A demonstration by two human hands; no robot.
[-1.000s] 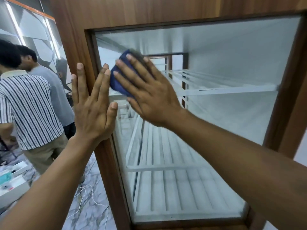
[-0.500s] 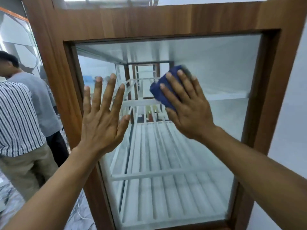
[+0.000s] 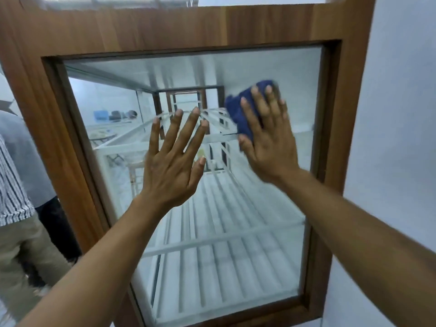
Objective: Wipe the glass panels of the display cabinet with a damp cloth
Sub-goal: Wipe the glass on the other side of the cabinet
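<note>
Glass panel (image 3: 236,232), right hand (image 3: 269,142) seemingly pressing blue cloth (image 3: 240,109)

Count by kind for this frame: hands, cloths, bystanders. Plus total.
Hands: 2, left hand and right hand
Cloth: 1, blue
Bystanders: 2, both at the left edge and only partly in view, one in a striped shirt, one in a grey shirt
Total: 5

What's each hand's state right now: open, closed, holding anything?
Left hand: open, fingers spread, holding nothing.
Right hand: open, straight fingers pressing the blue cloth against the glass panel.
</note>
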